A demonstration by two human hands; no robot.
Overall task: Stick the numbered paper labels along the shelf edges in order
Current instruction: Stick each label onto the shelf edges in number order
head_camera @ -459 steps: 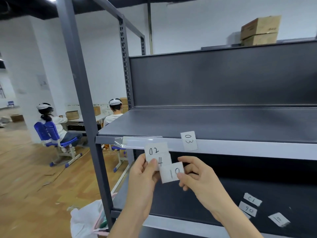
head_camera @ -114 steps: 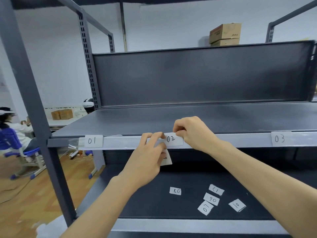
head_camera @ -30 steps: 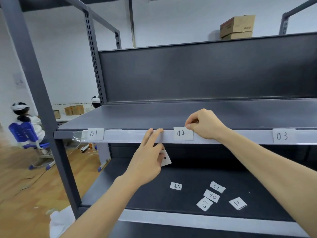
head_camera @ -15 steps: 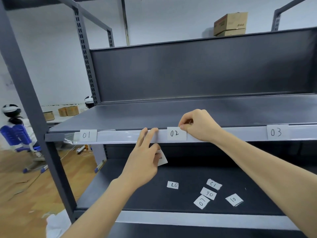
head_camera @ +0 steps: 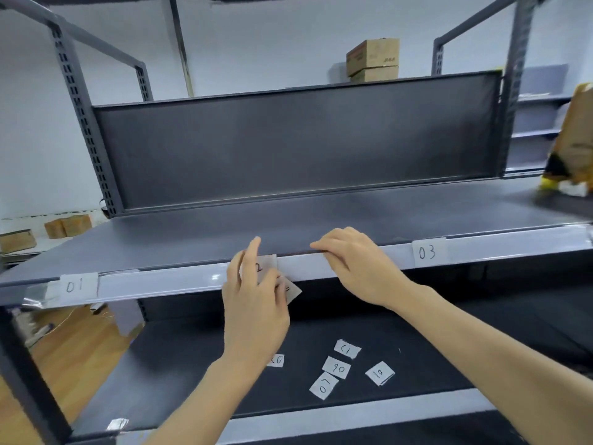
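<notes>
The light grey shelf edge strip (head_camera: 179,281) carries label 01 (head_camera: 75,285) at the left, label 02 (head_camera: 264,266) in the middle and label 03 (head_camera: 428,252) at the right. My left hand (head_camera: 253,303) covers part of label 02, with the forefinger raised above it. Its lower fingers pinch a spare paper label (head_camera: 292,291) below the strip. My right hand (head_camera: 356,266) rests its bent fingertips on the top of the strip, just right of label 02, and holds nothing.
Several loose numbered labels (head_camera: 337,367) lie on the dark lower shelf (head_camera: 192,364), one (head_camera: 276,360) partly behind my left wrist. Grey uprights (head_camera: 86,130) frame the rack. Cardboard boxes (head_camera: 372,61) sit behind the back panel. A brown bag (head_camera: 574,146) stands at the far right.
My right hand has slid to the right off label 02 along the strip. My left hand has risen and now covers part of label 02. The view has shifted right.
</notes>
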